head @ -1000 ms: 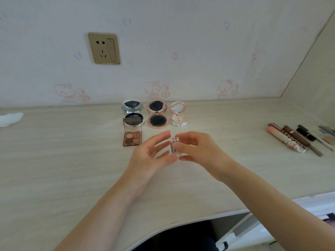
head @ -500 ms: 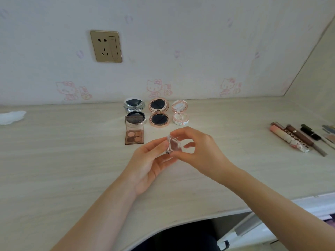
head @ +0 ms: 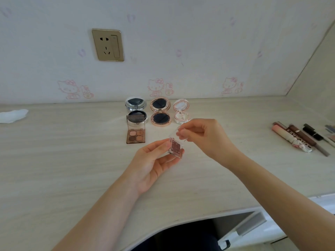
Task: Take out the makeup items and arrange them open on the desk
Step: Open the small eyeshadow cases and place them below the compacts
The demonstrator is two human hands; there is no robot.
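Holding: your left hand point(head: 155, 165) grips the base of a small clear eyeshadow case point(head: 175, 146) between thumb and fingertips, above the desk point(head: 72, 160) near its middle.
Lid: your right hand point(head: 203, 136) pinches the case's clear lid point(head: 181, 132), lifted open over the brown powder pan.
Far row: three round compacts stand open by the wall, a silver compact point(head: 136, 110) on the left, a rose-gold compact point(head: 160, 112) in the middle, a pink compact point(head: 181, 111) on the right.
Palette: a four-colour palette point(head: 136, 132) sits open just in front of the silver compact.
Right side: tubes and pencils point(head: 299, 137) lie side by side.
Far left: a white tissue point(head: 12, 115) lies on the desk.
Wall: a gold socket point(head: 107, 45) sits above the desk.
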